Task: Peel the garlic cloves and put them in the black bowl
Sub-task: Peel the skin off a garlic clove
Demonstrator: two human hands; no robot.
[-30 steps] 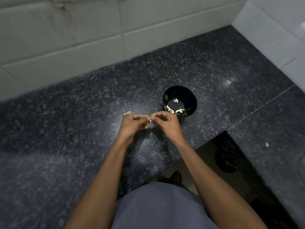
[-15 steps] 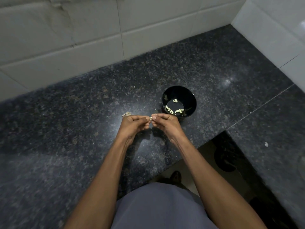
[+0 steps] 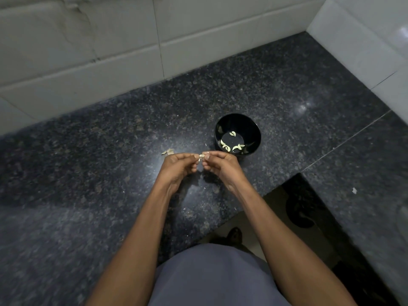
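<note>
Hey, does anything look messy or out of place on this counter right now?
Slightly: a scrap of garlic skin lies on the counter beside the left hand, with small flakes scattered under both hands.

the bowl (image 3: 238,134) stands on the counter (image 3: 110,173), with several peeled cloves (image 3: 229,146) lying in it. just in front of it and a little to its left the two hands meet above the counter, left hand (image 3: 178,165) and right hand (image 3: 220,165), a garlic clove (image 3: 201,156) between their fingertips. a scrap of peel (image 3: 167,152) lies on the counter just behind the left hand. the tiled wall (image 3: 110,51) rises behind the counter
</note>
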